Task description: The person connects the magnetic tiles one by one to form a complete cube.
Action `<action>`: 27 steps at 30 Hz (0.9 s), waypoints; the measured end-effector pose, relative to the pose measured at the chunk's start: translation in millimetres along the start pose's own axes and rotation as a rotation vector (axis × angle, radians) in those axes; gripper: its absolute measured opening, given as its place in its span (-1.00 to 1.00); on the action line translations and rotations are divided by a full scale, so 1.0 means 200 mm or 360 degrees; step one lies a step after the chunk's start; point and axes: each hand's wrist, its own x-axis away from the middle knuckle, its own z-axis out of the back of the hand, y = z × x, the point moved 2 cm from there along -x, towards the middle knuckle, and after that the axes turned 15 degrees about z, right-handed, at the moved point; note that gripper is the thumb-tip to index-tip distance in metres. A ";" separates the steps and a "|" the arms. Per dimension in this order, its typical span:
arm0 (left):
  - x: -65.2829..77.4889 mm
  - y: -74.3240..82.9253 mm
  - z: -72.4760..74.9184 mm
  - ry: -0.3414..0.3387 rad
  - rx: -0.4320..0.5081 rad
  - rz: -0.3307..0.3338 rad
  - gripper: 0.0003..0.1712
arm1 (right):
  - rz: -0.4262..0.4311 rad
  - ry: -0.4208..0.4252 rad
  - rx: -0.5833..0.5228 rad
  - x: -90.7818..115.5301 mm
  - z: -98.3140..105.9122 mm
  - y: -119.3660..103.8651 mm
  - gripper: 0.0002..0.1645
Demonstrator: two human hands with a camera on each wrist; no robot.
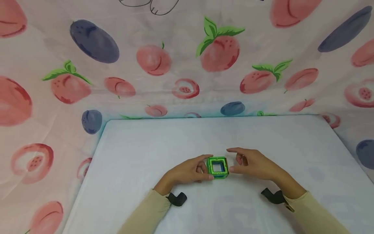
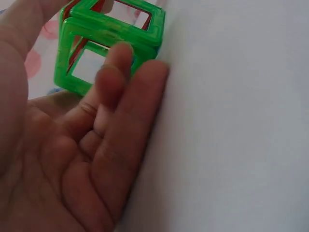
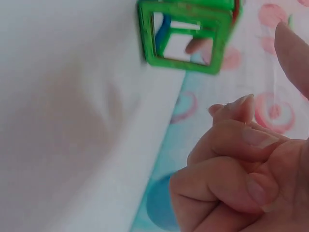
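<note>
A small cube of magnetic tiles (image 1: 218, 174) stands on the white table, built of see-through green frames with some red and blue ones. My left hand (image 1: 188, 170) holds it from the left, thumb at the near side and index finger at the far side. In the left wrist view, the other fingers bend beside a green tile (image 2: 67, 58). To the right of the cube, my right hand (image 1: 255, 164) has its index finger and thumb spread apart. A gap shows between that hand and the green frame (image 3: 186, 65) in the right wrist view; its other fingers are bent and hold nothing.
The white table (image 1: 140, 139) reaches back to a fruit-printed cloth (image 1: 181, 32) that also hangs along its sides. A black strap (image 1: 176, 199) sits at the left wrist, another black strap (image 1: 273, 196) at the right.
</note>
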 end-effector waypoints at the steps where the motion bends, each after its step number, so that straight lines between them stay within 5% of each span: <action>1: 0.01 0.00 0.00 -0.0001 -0.0004 0.0012 -0.12 | -0.0013 0.0019 0.0024 0.01 0.02 0.00 -0.18; 5: 0.03 0.01 0.02 0.0055 0.0009 0.0049 -0.17 | -0.0033 0.0143 0.0118 0.05 0.04 -0.03 -0.43; 8: 0.03 0.03 0.02 0.0101 0.0177 0.0094 -0.31 | -0.0150 0.0201 0.0083 0.04 0.00 -0.04 -0.61; 15: 0.03 0.08 -0.05 0.0172 0.0665 0.0180 -0.44 | -0.0496 0.0146 -0.0671 0.01 -0.15 -0.02 -0.55; 18: 0.02 0.09 -0.06 0.0232 0.0697 0.0164 -0.43 | -0.0481 0.0111 -0.0818 0.01 -0.18 -0.01 -0.56; 27: 0.00 0.09 -0.09 0.0251 0.0597 0.0100 -0.43 | -0.0417 0.0043 -0.0693 0.01 -0.25 -0.02 -0.63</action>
